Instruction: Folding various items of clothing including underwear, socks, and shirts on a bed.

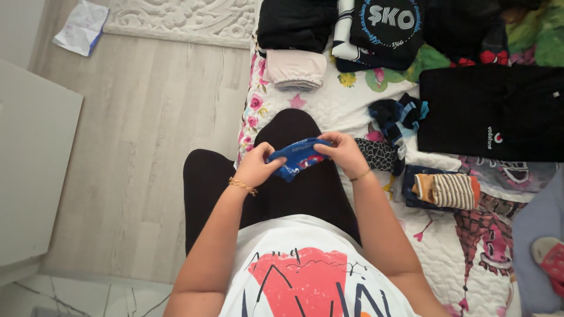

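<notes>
My left hand and right hand both pinch the blue sock, one at each end, fingers closed on the cloth and holding it stretched just above my lap, over the black-clad knee. I judge this to be the middle of a fold or a pairing: the sock is flattened and drawn out but not yet doubled over. The next move, as I read it, calls for bringing the two ends together evenly without letting the fabric twist, then finding room for it among the sorted pieces. Just right of my right hand lies a black-and-white patterned sock, and beyond it a dark blue bundle; nearer and further right sits a striped orange and white roll. Far across the bed, with its flowered quilt, are folded stacks: a pale pink piece, black garments and a dark printed shirt. Left of the bed runs a pale wood floor, a white cabinet at the left edge, and a carved white rug at the far side.
</notes>
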